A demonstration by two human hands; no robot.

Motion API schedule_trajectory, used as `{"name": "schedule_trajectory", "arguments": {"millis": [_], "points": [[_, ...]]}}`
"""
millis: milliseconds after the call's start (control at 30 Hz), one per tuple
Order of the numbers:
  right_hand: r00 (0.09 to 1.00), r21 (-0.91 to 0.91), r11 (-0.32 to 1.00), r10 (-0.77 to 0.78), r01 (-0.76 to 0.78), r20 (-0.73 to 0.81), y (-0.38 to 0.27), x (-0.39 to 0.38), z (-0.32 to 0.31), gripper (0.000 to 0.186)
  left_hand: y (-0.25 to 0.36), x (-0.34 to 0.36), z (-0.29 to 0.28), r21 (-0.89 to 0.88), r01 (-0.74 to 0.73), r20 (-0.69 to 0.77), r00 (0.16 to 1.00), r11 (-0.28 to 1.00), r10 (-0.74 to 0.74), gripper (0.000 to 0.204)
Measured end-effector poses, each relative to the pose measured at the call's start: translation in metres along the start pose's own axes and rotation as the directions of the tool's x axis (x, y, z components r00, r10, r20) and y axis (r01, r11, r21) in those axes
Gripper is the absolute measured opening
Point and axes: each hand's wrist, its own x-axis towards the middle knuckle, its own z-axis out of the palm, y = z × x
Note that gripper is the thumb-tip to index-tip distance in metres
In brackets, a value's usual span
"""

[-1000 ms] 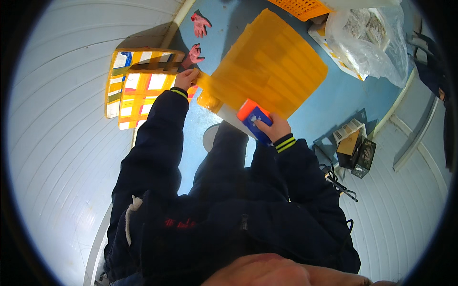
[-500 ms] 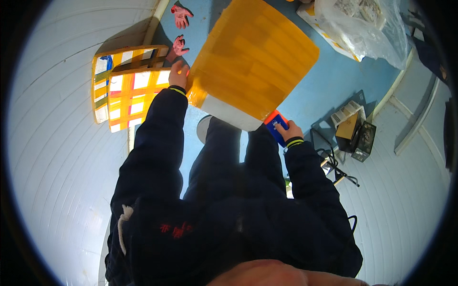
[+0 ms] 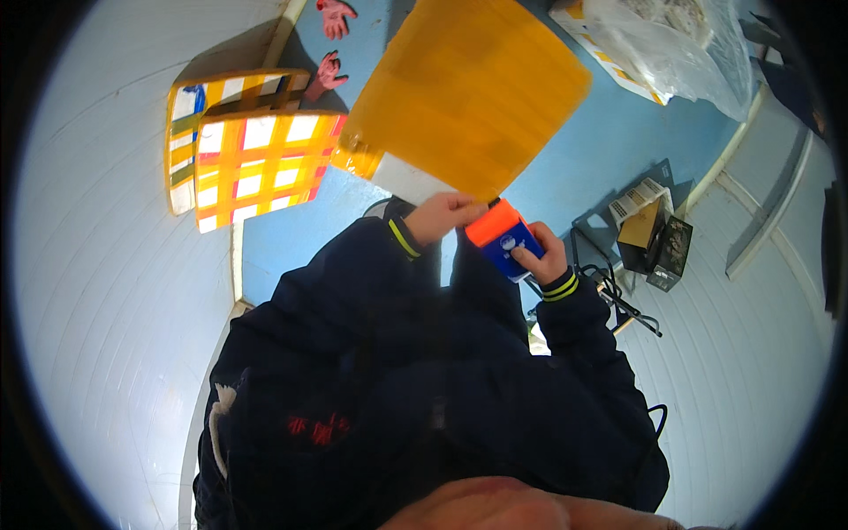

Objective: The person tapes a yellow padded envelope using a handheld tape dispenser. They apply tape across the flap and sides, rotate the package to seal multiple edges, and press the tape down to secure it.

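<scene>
My left hand (image 3: 444,215) pinches the near edge of a large orange sheet (image 3: 468,93) with a white strip along one side, held up over the blue floor. My right hand (image 3: 539,257) grips a small blue block with an orange top (image 3: 502,235), its orange end touching the sheet's lower edge next to my left fingers. Both arms wear dark sleeves with yellow-striped cuffs. The underside of the sheet is hidden.
A yellow, orange and white checked woven bag (image 3: 252,150) lies at the upper left. Two pink gloves (image 3: 329,44) rest on the blue floor (image 3: 601,150) beyond it. Small boxes (image 3: 654,225) and black cables (image 3: 632,305) sit at right, a clear plastic bag (image 3: 671,44) at top right.
My left hand left the checked bag's side and came in to the sheet's near edge. The sheet rose and tilted up, and my right hand brought the block against its edge.
</scene>
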Motion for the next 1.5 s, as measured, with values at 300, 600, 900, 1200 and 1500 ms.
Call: {"name": "schedule_trajectory", "arguments": {"millis": [300,600,900,1200,1500], "points": [[0.999,-0.476,0.879,0.017,-0.034,-0.04,-0.055,0.08,0.115,0.058,0.006,-0.075,-0.211,0.308,0.008,-0.774,0.583,0.951,0.246,0.033],[0.934,-0.607,0.71,0.263,-0.357,-0.241,0.005,0.008,0.029,0.059,-0.082,-0.012,-0.286,0.311,0.037,-0.826,0.505,0.95,0.251,0.036],[0.719,-0.456,0.558,0.507,-0.694,-0.475,0.13,0.04,0.02,0.076,-0.063,-0.021,-0.214,0.436,-0.103,-0.651,0.65,0.894,0.392,0.048],[0.994,-0.23,0.972,0.013,-0.039,-0.11,0.039,-0.039,0.007,0.036,-0.001,-0.036,-0.038,0.38,0.024,-0.339,0.934,0.925,0.115,0.036],[0.998,-0.206,0.979,0.02,-0.008,0.056,-0.017,0.0,0.073,0.047,-0.04,-0.067,-0.076,0.072,-0.108,-0.356,0.926,0.992,0.126,0.027]]}}
